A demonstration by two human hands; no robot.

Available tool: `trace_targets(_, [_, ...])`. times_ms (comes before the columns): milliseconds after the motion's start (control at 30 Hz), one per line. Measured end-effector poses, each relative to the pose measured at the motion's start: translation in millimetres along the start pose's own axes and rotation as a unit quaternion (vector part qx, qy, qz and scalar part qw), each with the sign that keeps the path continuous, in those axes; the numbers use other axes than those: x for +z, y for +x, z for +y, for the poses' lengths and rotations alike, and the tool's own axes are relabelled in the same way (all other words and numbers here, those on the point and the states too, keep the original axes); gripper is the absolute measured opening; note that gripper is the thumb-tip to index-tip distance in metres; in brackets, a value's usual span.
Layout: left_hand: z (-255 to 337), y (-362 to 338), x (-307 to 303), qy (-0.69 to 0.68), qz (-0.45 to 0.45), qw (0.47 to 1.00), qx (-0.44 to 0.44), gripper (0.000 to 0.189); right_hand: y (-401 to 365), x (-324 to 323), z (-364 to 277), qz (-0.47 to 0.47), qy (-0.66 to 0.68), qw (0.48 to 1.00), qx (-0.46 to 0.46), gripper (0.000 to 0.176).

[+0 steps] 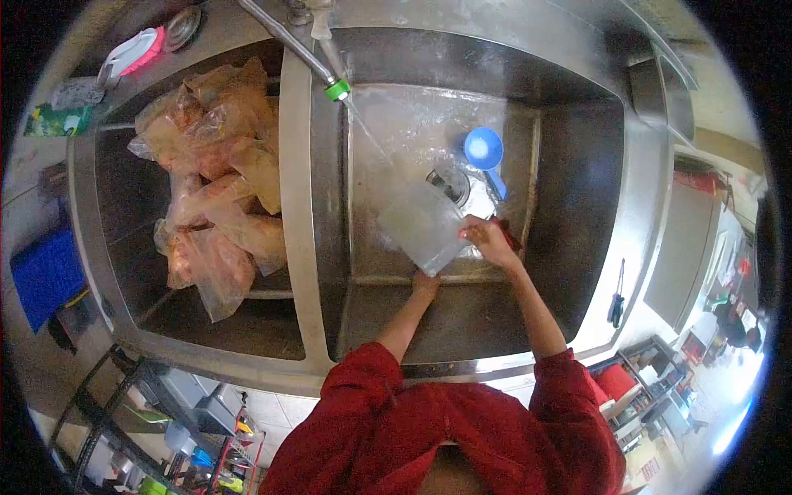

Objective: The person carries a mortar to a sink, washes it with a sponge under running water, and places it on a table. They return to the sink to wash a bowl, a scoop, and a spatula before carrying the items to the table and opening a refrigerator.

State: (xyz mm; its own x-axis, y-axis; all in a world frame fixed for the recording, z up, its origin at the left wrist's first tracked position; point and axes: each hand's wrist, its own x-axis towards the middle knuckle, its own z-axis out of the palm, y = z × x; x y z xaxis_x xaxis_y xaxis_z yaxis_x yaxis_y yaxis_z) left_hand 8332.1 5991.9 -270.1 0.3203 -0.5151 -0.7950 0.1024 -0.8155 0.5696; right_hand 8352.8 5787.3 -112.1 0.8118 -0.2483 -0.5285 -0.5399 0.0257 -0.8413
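A translucent, rectangular plastic piece (419, 229) is tilted over the floor of the right sink basin. Water from the tap hose runs down toward its upper end. My left hand (426, 282) grips its near corner from below, most of the fingers hidden under it. At the right edge, my right hand (487, 238) has its fingers closed on the rim. Something dark red (508, 236) shows just behind that hand. The round drain (450, 183) lies beyond the plastic piece, and a blue dipper (483, 148) rests on the basin floor to its right.
The hose tap (301, 51) with a green-ringed nozzle reaches in from the top. Several bagged lumps of meat (216, 186) fill the left basin, behind a steel divider (299, 206). A brush with pink bristles (142, 51) lies on the far-left ledge.
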Motion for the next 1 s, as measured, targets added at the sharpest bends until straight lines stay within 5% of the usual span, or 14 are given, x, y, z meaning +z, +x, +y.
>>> trace_targets(100, [-3, -1, -1, 0.106, 0.012, 0.992, 0.065, 0.047, 6, -18, -15, -0.042, 0.071, 0.996, -0.020, 0.016])
trace_targets(233, [41, -36, -56, 0.330, -0.036, 0.931, 0.151, 0.048, 7, -37, -36, -0.071, 0.186, 0.970, 0.141, 0.019])
trace_targets(300, [40, -34, -77, 0.385, -0.044, 0.906, 0.171, 0.049, 11, -39, -51, -0.086, 0.240, 0.963, 0.089, 0.019])
trace_targets(400, [34, -20, -112, 0.399, -0.116, 0.903, 0.109, 0.044, 20, -26, -73, 0.029, 0.110, 0.993, -0.009, 0.019])
trace_targets(433, [34, -19, -129, 0.237, -0.083, 0.965, 0.080, 0.046, 21, -17, -77, 0.027, 0.112, 0.993, -0.010, 0.019])
trace_targets(467, [37, -20, -148, 0.067, -0.047, 0.996, 0.048, 0.048, 22, -4, -97, 0.047, -0.171, 0.979, -0.099, 0.016])
trace_targets(500, [45, -22, -169, -0.105, -0.007, 0.994, 0.016, 0.050, 25, 10, -111, 0.065, -0.438, 0.878, -0.181, 0.013])
trace_targets(567, [68, -26, -202, -0.433, 0.071, 0.897, -0.042, 0.056, 41, 44, -92, 0.049, -0.534, 0.813, -0.228, 0.012])
trace_targets(700, [111, -23, -235, -0.539, 0.118, 0.834, -0.024, 0.060, 61, 71, -51, -0.045, -0.653, 0.715, -0.245, 0.019])
trace_targets(800, [79, 10, -225, -0.250, 0.187, 0.943, 0.119, 0.057, 66, 64, -44, -0.086, -0.434, 0.858, -0.260, 0.019])
trace_targets(833, [75, 9, -219, -0.295, 0.150, 0.940, 0.087, 0.057, 70, 62, -45, -0.092, -0.433, 0.859, -0.258, 0.019])
trace_targets(900, [77, 3, -208, -0.341, 0.111, 0.932, 0.048, 0.059, 88, 60, -54, 0.072, -0.356, 0.899, -0.245, 0.024])
trace_targets(933, [76, 3, -201, -0.341, 0.126, 0.929, 0.069, 0.058, 105, 62, -45, 0.093, -0.492, 0.812, -0.299, 0.029])
trace_targets(1000, [84, -1, -192, -0.340, 0.137, 0.926, 0.088, 0.058, 124, 63, 6, 0.083, -0.594, 0.753, -0.270, 0.027])
